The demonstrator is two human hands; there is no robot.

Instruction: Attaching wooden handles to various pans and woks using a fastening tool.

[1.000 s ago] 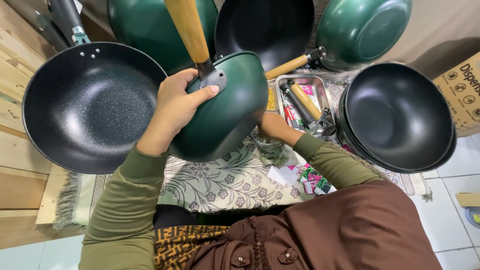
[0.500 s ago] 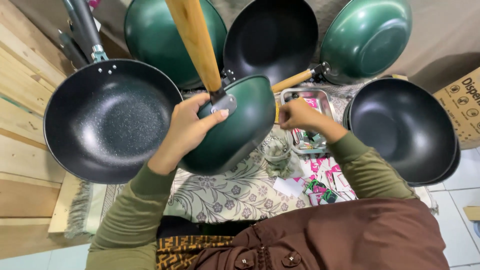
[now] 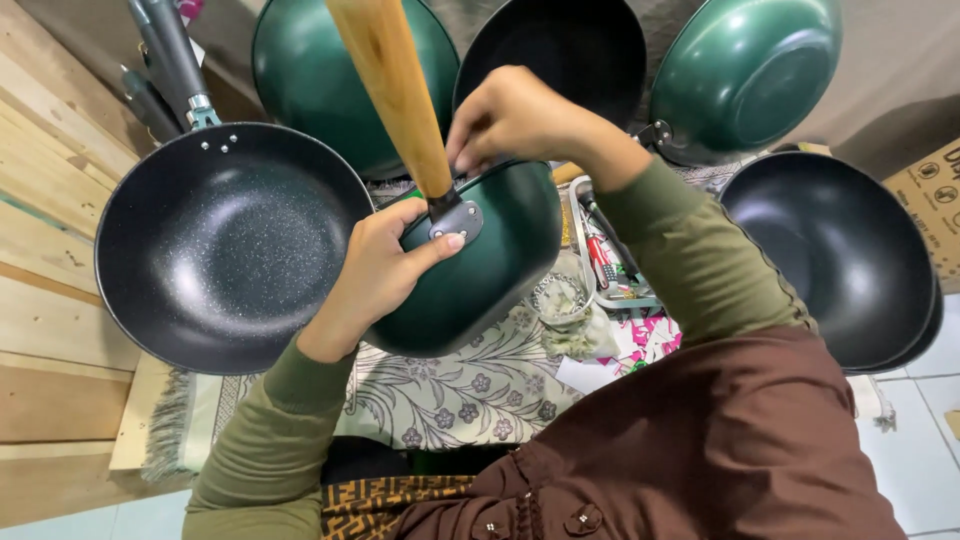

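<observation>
Gripping the green pan (image 3: 480,265) by its outer wall just under the handle bracket, the left hand (image 3: 385,275) is closed around the curved side with the thumb lying on the metal bracket. The pan is held tilted in the air above the patterned cloth (image 3: 440,390), its wooden handle (image 3: 392,95) pointing up toward the camera. The right hand (image 3: 510,115) sits at the pan's far rim with its fingers bunched together and pressing there; whether they pinch something small cannot be told. A black speckled wok (image 3: 230,245) lies to the left, a black pan (image 3: 835,260) to the right, and a metal tray of small tools (image 3: 610,265) sits just behind the held pan. For clean work at the rim, the left hand's firm brace near the bracket seems wise, keeping the pan from rocking.
</observation>
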